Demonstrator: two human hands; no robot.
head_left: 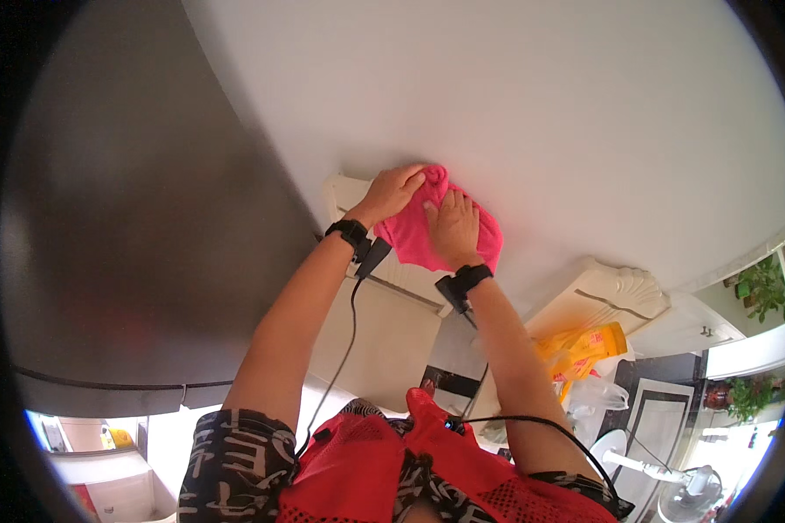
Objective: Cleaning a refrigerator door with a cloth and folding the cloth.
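Note:
A bright pink cloth is spread under both hands, beside the pale wall and over part of a cream furniture panel. My left hand grips a bunched fold at the cloth's upper edge, thumb on top. Flat on the cloth's middle lies my right hand, its thumb apart from the fingers. Each wrist wears a black strap with a cabled device. The cloth hides part of the panel's top edge, and I cannot tell whether the cloth touches the wall.
A large dark grey panel rises close on the left. To the right stand a carved cream furniture top, a yellow bag and a clear plastic bag. A white fan is farther off. Black cables hang near both arms.

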